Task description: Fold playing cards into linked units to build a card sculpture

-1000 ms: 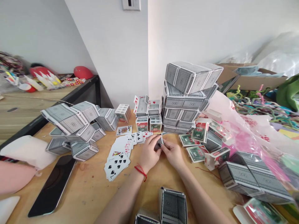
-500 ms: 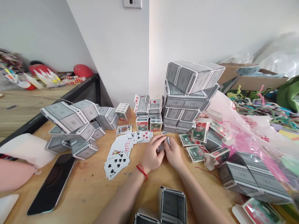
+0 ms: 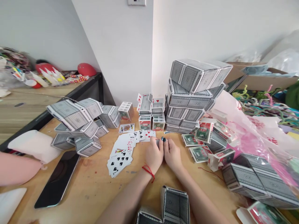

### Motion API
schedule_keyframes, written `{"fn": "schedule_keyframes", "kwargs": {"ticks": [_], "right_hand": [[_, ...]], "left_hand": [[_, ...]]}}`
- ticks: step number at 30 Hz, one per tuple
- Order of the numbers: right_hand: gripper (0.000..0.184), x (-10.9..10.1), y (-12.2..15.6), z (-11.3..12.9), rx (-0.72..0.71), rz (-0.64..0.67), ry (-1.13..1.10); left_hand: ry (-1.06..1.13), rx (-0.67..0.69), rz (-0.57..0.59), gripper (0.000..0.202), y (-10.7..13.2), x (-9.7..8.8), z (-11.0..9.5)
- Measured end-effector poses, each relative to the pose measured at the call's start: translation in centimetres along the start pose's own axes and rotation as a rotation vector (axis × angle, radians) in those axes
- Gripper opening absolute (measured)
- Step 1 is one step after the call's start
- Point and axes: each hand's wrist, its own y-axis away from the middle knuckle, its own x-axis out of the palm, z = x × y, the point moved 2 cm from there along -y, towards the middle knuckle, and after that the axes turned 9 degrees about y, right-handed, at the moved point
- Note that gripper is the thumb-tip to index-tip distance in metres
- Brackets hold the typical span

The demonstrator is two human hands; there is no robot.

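My left hand [image 3: 154,153] and my right hand [image 3: 172,153] meet above the middle of the table, fingers closed and thumbs side by side. Between them they grip a grey-patterned playing card [image 3: 157,142]; only a small strip of it shows, and whether it is one card or several I cannot tell. A red string bracelet [image 3: 148,170] circles my left wrist. To the left of my hands lie fanned face-up playing cards [image 3: 121,160]. Nearer my body, between my forearms, stands an open box folded from cards [image 3: 175,203].
A tall stack of card-built blocks [image 3: 196,93] rises at the back right, with another pile [image 3: 77,118] at left. Card packs [image 3: 199,153] lie right of my hands, near pink plastic wrap [image 3: 238,124]. A black phone [image 3: 58,179] rests at left.
My fingers have drawn in and curled; the thumbs now sit side by side, and less of the card shows between my hands. The view has shifted slightly.
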Motion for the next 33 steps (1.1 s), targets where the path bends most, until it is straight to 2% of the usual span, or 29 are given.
{"fn": "schedule_keyframes", "kwargs": {"ticks": [6, 14, 19, 25, 31, 33], "right_hand": [[0.039, -0.1, 0.1, 0.0, -0.021, -0.039, 0.106], [0.041, -0.3, 0.0, 0.1, 0.024, -0.041, -0.054], [0.037, -0.4, -0.2, -0.3, 0.054, -0.047, -0.105], [0.034, -0.6, -0.8, -0.9, 0.055, -0.033, -0.089], [0.031, -0.6, -1.0, -1.3, 0.032, -0.052, 0.032], [0.029, -0.6, -1.1, -1.5, 0.037, -0.069, 0.034]], "left_hand": [[0.004, -0.01, -0.032, 0.018, -0.4, 0.0, 0.1], [0.231, 0.026, 0.009, 0.018, -0.8, 0.1, 0.5], [0.298, 0.072, 0.021, 0.017, -0.8, 0.0, 0.5], [0.189, 0.044, 0.055, 0.021, -0.8, -0.7, 0.1], [0.033, 0.02, -0.035, 0.024, -0.8, -1.4, 0.1], [-0.045, 0.052, -0.091, 0.025, -0.8, -1.8, -0.1]]}}
